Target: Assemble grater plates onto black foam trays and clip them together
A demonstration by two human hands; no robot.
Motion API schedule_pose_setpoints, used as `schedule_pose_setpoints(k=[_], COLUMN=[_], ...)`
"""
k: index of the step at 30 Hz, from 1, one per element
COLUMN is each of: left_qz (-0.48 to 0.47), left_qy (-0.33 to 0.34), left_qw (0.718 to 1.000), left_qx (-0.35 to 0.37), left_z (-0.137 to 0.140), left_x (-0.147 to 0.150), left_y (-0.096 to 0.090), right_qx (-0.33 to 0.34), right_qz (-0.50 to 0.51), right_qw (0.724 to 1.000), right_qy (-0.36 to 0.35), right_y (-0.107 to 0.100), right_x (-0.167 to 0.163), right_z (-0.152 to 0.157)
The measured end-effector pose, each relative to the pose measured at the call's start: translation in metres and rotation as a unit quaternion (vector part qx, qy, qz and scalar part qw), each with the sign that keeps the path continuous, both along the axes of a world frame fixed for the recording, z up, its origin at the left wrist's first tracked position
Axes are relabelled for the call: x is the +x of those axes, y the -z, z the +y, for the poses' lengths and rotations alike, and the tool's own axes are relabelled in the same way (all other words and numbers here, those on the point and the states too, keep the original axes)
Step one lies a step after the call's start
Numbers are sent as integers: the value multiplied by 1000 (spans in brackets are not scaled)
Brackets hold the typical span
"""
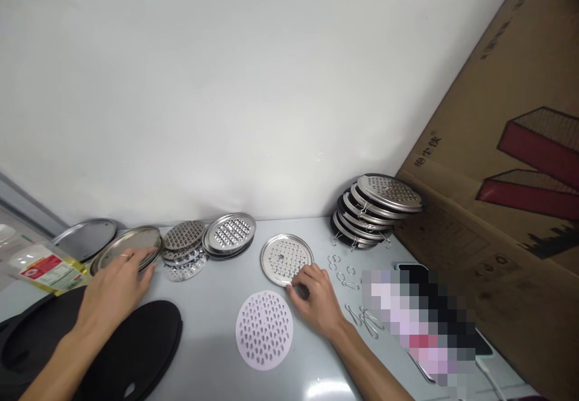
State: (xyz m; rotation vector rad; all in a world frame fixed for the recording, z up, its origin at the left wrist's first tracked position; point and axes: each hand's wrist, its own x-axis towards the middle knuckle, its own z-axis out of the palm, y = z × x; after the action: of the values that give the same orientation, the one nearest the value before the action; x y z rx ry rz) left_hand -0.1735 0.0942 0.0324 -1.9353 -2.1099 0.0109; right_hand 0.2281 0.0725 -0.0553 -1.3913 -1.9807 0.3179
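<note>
My left hand (pixel 116 285) reaches over a small stack of shiny round metal plates (pixel 131 245) at the left. Its fingers and thumb are closed around the right edge of the stack; how many plates they grip is hidden. My right hand (pixel 315 299) pinches the lower right rim of a round metal grater (pixel 286 258) lying flat on the table. Just below that grater lies a pale round sheet (pixel 264 330) with many drop-shaped holes. Between my hands stand round perforated grating discs (pixel 185 249) in a pile and rimmed graters (pixel 231 233) stacked on dark discs.
Assembled graters (pixel 380 199) form a tall stack by the wall at right. Wire rings (pixel 340 276) and metal clips (pixel 368 321) lie below it. Black round discs (pixel 140 344) and a plastic bag (pixel 49 265) are at left. A cardboard box (pixel 493 208) and a phone (pixel 483 344) with cable border the right.
</note>
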Motion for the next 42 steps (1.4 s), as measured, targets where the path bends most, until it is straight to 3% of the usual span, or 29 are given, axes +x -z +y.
schedule_pose_setpoints(k=[9, 13, 17, 21, 24, 27, 29, 31, 34, 37, 42], left_qz=[11, 12, 19, 35, 36, -23, -71, -98, -122, -153, -195], left_qy=[-11, -19, -22, -16, -10, 91, 187, 260, 392, 432, 457], left_qw=[999, 999, 999, 999, 997, 985, 964, 943, 899, 877, 861], left_qx=[-28, -31, -31, 10, 64, 142, 177, 181, 156, 144, 110], left_z=[11, 13, 14, 12, 3, -20, -43, -68, -97, -111, -114], left_x=[-16, -25, -28, -23, -16, 0, 18, 44, 86, 118, 136], left_y=[2, 2, -2, -12, -22, -27, -24, -14, 8, 33, 67], right_qx=[28, 34, -4, 79, 123, 105, 75, 74, 151, 172, 102], right_qz=[-5, -13, -65, -147, -154, -87, -32, -17, -39, -35, -40], right_qw=[999, 995, 985, 965, 964, 982, 991, 991, 980, 980, 993], right_qy=[-22, -88, -161, -204, -176, -130, -102, -112, -127, -93, -46], right_y=[-5, -17, -21, -1, 26, 45, 46, 35, 13, 3, 14], right_x=[0, -9, -16, -11, -5, 1, 5, 10, 19, 29, 45], right_z=[-4, -33, -69, -92, -104, -116, -122, -126, -128, -130, -139])
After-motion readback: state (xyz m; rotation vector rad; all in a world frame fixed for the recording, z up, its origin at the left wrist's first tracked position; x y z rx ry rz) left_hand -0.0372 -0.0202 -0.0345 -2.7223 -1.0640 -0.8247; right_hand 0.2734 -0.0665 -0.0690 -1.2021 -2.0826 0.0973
